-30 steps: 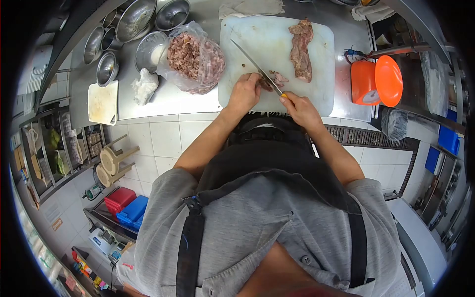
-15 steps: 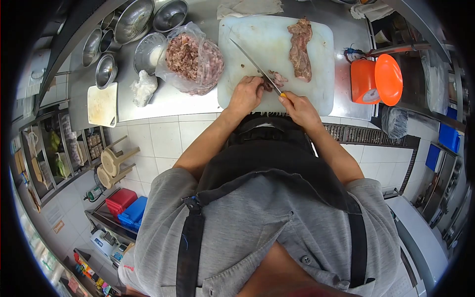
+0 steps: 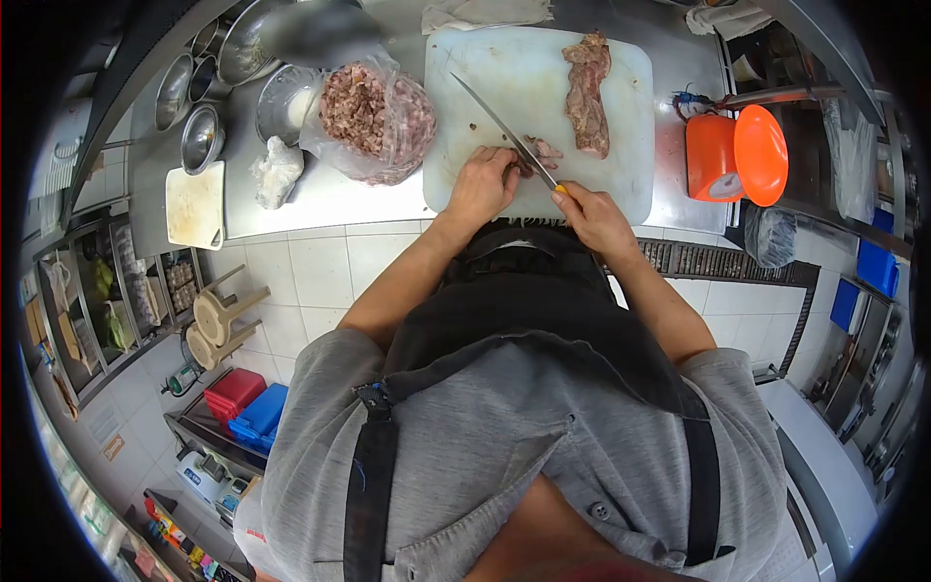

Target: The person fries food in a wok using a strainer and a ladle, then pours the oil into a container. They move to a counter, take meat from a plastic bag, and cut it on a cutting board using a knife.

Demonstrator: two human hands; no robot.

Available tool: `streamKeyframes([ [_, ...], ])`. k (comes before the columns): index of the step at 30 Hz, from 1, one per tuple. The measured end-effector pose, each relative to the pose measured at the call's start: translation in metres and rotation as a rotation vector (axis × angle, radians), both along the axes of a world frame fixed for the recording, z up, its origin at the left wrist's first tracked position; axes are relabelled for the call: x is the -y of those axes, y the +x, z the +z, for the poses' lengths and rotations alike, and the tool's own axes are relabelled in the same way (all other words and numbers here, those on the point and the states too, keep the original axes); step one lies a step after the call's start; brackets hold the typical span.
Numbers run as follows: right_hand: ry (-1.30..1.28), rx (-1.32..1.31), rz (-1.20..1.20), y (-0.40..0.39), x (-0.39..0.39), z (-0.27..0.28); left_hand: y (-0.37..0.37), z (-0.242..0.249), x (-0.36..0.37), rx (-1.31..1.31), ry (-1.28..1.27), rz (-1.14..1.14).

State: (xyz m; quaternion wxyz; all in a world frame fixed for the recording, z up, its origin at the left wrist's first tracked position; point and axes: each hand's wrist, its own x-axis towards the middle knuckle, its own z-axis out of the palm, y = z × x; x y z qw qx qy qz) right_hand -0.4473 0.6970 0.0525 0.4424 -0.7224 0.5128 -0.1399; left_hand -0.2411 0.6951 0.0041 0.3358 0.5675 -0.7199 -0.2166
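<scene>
Right hand (image 3: 593, 215): closed around the yellow handle of a long, narrow steel knife (image 3: 504, 134); the blade runs up and to the left across the white plastic cutting board (image 3: 524, 78), its edge down on the meat.

Left hand (image 3: 482, 179): fingers curled, pressing down on a small piece of raw reddish meat (image 3: 538, 153) near the board's front edge, just beside the blade.

Long strip of raw meat (image 3: 588, 92): lies lengthways on the right part of the board, apart from both hands, not yet cut.

Clear plastic bag of diced meat (image 3: 373, 112): open-mouthed, on the steel table (image 3: 320, 199) just left of the board.

Also on the table: round steel bowls (image 3: 204, 136) at the far left, a crumpled white plastic wad (image 3: 274, 170), a small pale cutting board (image 3: 194, 204), an orange kitchen scale (image 3: 735, 155) to the right.

Handling note, as a judgement: the holding fingertips are best kept tucked back with the knuckles guiding the blade; slices should be even to match the dice in the bag; the wet meat may slide, so firm downward pressure and a drawing stroke would serve better than chopping.
</scene>
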Motion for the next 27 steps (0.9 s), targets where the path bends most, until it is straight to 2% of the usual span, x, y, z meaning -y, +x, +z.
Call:
streamKeyframes([
  [2,0.016,0.009,0.007,-0.004,-0.003,0.008,0.001,-0.003,0.001,0.009,-0.003,-0.004],
  [4,0.150,-0.040,0.015,-0.006,-0.005,0.013,0.001,-0.006,0.001,0.013,-0.013,-0.007],
  [17,0.217,-0.020,0.017,0.006,0.012,0.015,0.001,-0.007,0.005,0.034,-0.038,-0.016],
  [19,0.459,-0.056,-0.022,0.007,0.016,0.023,0.002,-0.007,0.004,0.038,-0.008,-0.020],
  [20,0.466,-0.053,-0.019,0.008,0.015,0.018,0.002,-0.007,0.004,0.039,0.016,-0.026],
  [22,0.240,0.011,0.014,0.011,0.014,0.001,0.002,-0.008,0.005,0.051,0.015,-0.023],
  [23,0.244,0.015,0.011,0.015,0.015,-0.014,0.002,-0.008,0.004,0.058,0.008,-0.023],
  [25,-0.111,0.151,0.031,0.025,0.018,-0.041,0.002,-0.008,0.003,0.055,0.016,-0.025],
  [27,-0.107,0.163,0.010,0.029,0.012,-0.040,0.002,-0.008,0.003,0.057,0.011,-0.029],
])
